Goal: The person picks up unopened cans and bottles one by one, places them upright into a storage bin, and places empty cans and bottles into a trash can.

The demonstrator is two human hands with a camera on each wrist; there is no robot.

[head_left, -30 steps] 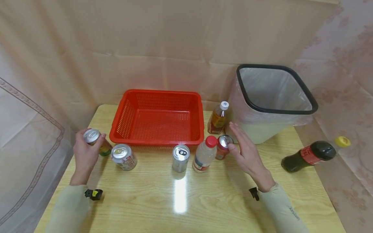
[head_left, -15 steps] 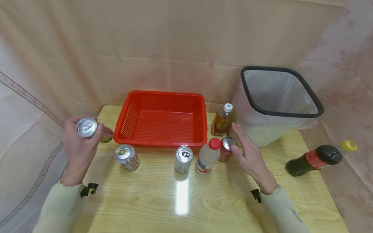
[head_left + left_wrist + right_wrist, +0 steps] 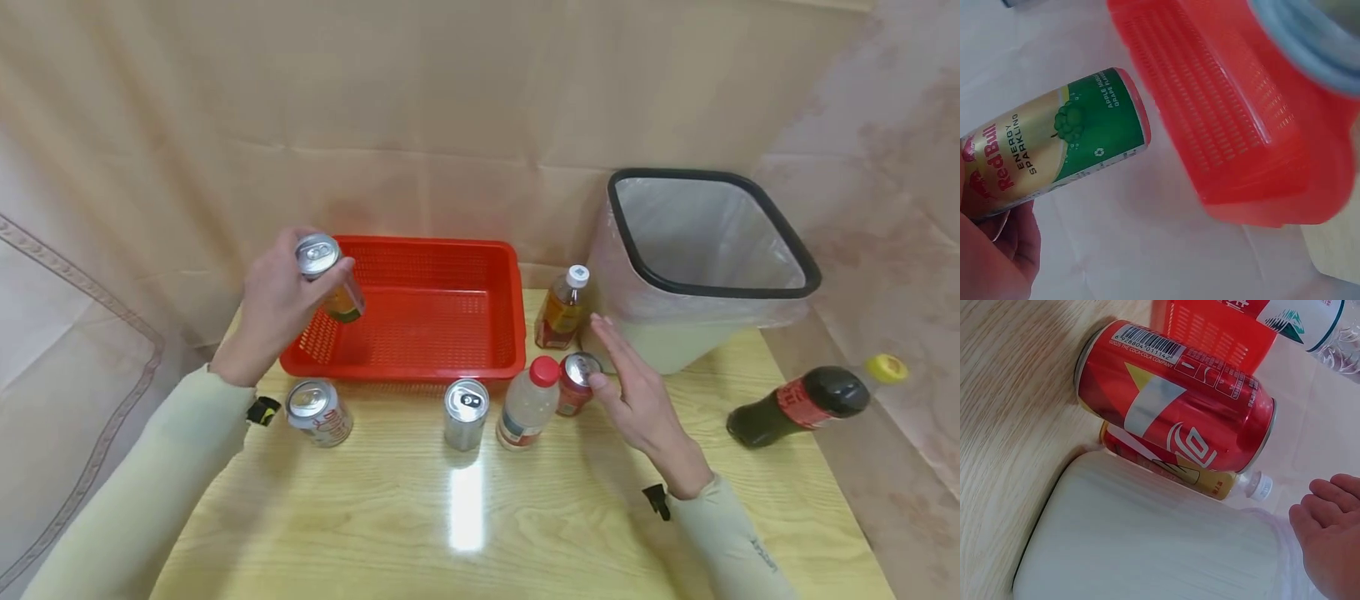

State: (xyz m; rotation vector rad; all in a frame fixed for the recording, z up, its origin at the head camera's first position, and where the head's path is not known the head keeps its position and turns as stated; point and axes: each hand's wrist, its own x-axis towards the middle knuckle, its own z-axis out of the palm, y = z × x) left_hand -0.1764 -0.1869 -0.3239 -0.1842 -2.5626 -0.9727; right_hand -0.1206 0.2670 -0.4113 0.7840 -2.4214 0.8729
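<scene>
My left hand (image 3: 272,293) grips a Red Bull can (image 3: 345,302) near its top, fingers and thumb around it. In the head view the can overlaps the left side of the red plastic basket (image 3: 405,370), its base tilted toward the inside. The left wrist view shows the can's gold and green side. My right hand (image 3: 637,404) has straight fingers and holds nothing. It hovers beside a red Coca-Cola can (image 3: 1175,400), which stands upright on the table, with the thumb overlapping the can's edge in the head view.
A white and silver can (image 3: 320,414), a plain silver can (image 3: 466,417) and a red-capped bottle (image 3: 522,408) stand before the basket. A white-capped tea bottle (image 3: 559,312) stands beside the lined bin (image 3: 660,333). A dark cola bottle (image 3: 802,404) lies at the right.
My left hand has lifted the Red Bull can from the table left of the basket and carried it right and away to the basket's left side. The right hand stays in place.
</scene>
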